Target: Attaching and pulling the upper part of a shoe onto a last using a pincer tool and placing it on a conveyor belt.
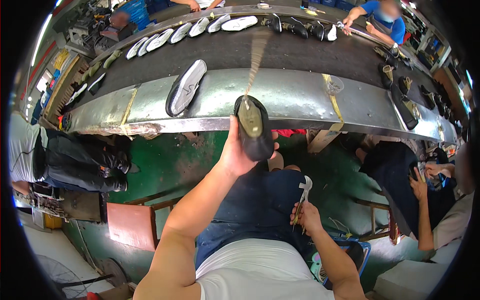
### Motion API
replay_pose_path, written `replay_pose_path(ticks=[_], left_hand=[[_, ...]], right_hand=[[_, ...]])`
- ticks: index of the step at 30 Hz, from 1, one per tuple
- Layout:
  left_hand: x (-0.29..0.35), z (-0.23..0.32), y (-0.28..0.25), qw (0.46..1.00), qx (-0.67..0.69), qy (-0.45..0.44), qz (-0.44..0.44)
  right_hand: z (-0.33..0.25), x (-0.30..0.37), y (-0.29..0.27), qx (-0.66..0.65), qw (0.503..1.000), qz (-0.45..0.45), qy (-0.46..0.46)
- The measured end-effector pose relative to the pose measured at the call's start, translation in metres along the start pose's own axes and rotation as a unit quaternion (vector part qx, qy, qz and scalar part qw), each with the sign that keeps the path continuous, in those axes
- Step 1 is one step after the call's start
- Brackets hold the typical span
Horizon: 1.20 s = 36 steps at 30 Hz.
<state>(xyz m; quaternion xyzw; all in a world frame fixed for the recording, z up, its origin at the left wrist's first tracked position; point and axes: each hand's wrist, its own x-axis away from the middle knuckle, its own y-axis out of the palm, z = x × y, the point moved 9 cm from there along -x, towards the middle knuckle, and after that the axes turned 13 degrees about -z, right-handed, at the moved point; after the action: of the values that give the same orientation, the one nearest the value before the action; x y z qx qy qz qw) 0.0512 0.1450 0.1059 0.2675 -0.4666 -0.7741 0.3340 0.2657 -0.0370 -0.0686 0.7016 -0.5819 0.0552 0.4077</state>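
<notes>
My left hand (237,152) is wrapped round a black shoe (255,145) with an olive-green opening, held up at the bench's near edge. A blurred tan cord (256,57) rises from the shoe's far end over the bench; I cannot tell whether it is a lace. In my right hand (307,217), low over my lap, is a pair of metal pincers (305,189), jaws pointing up and away from the shoe. Left of the held shoe, another shoe (186,90) lies sole up on the bench's metal edge, its sole white and its sides black.
Shoes with pale soles (192,29) line the far side of the dark belt (220,52), followed by several black shoes (300,29). Other people stand or sit around the bench, one in a blue shirt (367,10). A brown stool (131,225) is at my left.
</notes>
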Motion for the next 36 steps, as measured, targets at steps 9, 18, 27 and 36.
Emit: replay_pose_path(ticks=[9, 18, 27, 36], left_hand=[[-0.003, 0.008, -0.009, 0.987, -0.055, 0.072, 0.132], [0.008, 0.015, -0.004, 0.987, -0.059, 0.065, 0.133], [0.004, 0.002, 0.005, 0.982, -0.061, 0.090, 0.152], [-0.008, 0.081, 0.087, 0.631, -0.739, 0.236, 0.005]], right_hand=[[-0.046, 0.057, 0.060, 0.765, 0.631, -0.101, -0.084], [-0.079, 0.071, 0.098, 0.767, 0.576, -0.071, -0.273], [-0.221, 0.024, 0.253, 0.649, 0.518, -0.059, -0.553], [-0.234, 0.022, 0.260, 0.643, 0.471, -0.125, -0.591]])
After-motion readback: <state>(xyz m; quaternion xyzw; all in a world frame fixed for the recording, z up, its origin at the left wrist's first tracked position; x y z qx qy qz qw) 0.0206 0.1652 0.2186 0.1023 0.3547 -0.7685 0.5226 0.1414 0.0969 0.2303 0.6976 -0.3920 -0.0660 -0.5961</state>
